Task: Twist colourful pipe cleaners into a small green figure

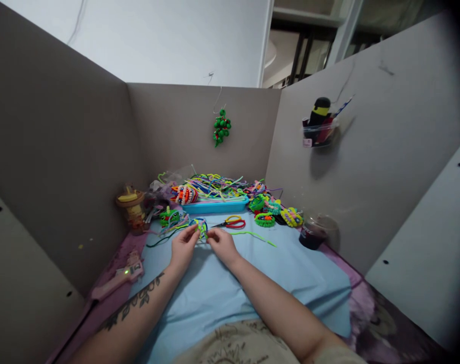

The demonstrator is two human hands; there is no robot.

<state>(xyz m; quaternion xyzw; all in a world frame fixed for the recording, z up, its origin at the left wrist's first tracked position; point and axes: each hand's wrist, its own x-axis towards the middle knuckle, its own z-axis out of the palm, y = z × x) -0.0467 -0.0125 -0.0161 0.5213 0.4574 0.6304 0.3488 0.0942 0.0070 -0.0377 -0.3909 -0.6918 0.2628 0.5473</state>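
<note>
Between my two hands is a small woven piece [202, 228] of green, yellow and blue cords. My left hand [184, 243] pinches its left side with thumb and forefinger. At its lower right edge, my right hand [222, 244] has its fingertips closed, partly hiding what they grip. A bright green cord [256, 236] trails out to the right past my right hand. A dark green cord [163, 240] lies to the left of my left hand. Just beyond my right hand lie scissors [234, 222] with red and yellow handles.
A blue tray [218, 206] heaped with coloured cords stands at the back. Finished-looking woven pieces [265, 219] lie to its right, near a dark drink cup [312, 235]. At left are a lidded cup [133, 212] and a pink glue gun [119, 279] with a lit green light. Grey panels enclose three sides.
</note>
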